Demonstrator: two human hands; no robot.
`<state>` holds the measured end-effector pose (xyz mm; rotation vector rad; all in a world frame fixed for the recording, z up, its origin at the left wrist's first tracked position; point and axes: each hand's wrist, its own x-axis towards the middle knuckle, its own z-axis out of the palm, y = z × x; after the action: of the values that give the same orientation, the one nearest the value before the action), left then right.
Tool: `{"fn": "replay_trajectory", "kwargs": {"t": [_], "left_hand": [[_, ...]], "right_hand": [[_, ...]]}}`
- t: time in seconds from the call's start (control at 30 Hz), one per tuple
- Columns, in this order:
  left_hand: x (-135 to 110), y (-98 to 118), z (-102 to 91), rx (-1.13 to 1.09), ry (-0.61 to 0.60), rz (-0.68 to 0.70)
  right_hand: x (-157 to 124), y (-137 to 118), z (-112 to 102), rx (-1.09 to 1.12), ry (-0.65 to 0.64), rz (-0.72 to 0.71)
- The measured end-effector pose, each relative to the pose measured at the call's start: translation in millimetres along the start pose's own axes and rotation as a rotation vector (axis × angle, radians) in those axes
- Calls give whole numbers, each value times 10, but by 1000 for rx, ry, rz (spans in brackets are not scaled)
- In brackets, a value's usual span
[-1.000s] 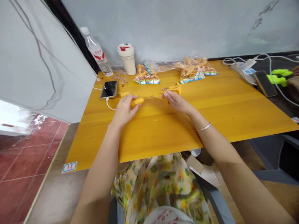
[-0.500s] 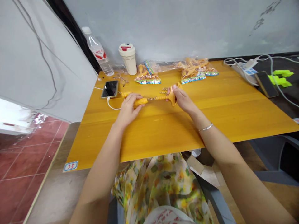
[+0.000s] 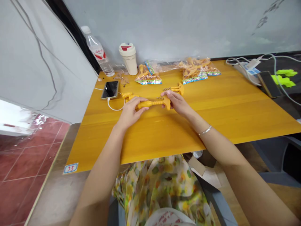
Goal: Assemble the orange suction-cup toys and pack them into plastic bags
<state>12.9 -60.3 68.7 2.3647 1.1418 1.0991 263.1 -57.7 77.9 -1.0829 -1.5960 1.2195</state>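
My left hand (image 3: 131, 111) is closed around a yellow ribbed plastic sleeve (image 3: 144, 104), held level just above or on the table. Into its right end runs the shaft of a yellow corkscrew (image 3: 160, 102) with a T-shaped handle; its metal spiral is hidden inside. My right hand (image 3: 176, 103) is at that handle, fingers bent round its far side and partly hidden. Beyond the right hand lies another yellow corkscrew (image 3: 180, 88) with a bare metal spiral. More yellow sleeves (image 3: 127, 95) lie behind my left hand.
Bagged yellow parts (image 3: 194, 70) and a smaller bag (image 3: 144, 75) lie along the wall. A white cup (image 3: 129, 61), a water bottle (image 3: 100, 53) and a charging phone (image 3: 110, 89) stand or lie at left. Cables, a power strip (image 3: 251, 73) and another phone (image 3: 269, 84) are at right.
My right hand has moved left with the corkscrew. The metal spiral that showed between shaft and sleeve has gone into the sleeve. The left hand has barely moved.
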Motion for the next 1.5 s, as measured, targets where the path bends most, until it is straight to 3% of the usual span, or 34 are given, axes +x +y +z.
{"fn": "replay_trajectory", "kwargs": {"t": [0.23,0.4,0.57,0.73,0.9,0.97,1.13,1.23,1.37,1.5], "left_hand": [[16,-37,-52,-12,17,-49],[7,-99,0,-44,42,-36],[-6,-68,39,-57,83,18],[6,-27,8,7,141,53],[2,-63,45,-7,89,-46],[-2,-106,71,-54,90,-83],[-1,-226,93,-202,108,-135],[2,-229,80,-209,79,-112],[8,-129,59,-134,57,-40],[8,-14,73,-65,88,-20]], "right_hand": [[-19,-75,-209,-69,-341,-181],[-54,-124,-126,-298,-188,-186],[-97,-163,-11,-376,21,-7],[-28,-63,75,-187,-65,124],[5,4,127,-53,139,-54],[-17,-18,90,-85,91,-159],[-42,-44,-85,-321,-195,-365],[-14,-8,-116,-537,-143,-391],[-23,-6,-18,-536,-35,-285],[-90,-100,84,-284,-116,-24]]}}
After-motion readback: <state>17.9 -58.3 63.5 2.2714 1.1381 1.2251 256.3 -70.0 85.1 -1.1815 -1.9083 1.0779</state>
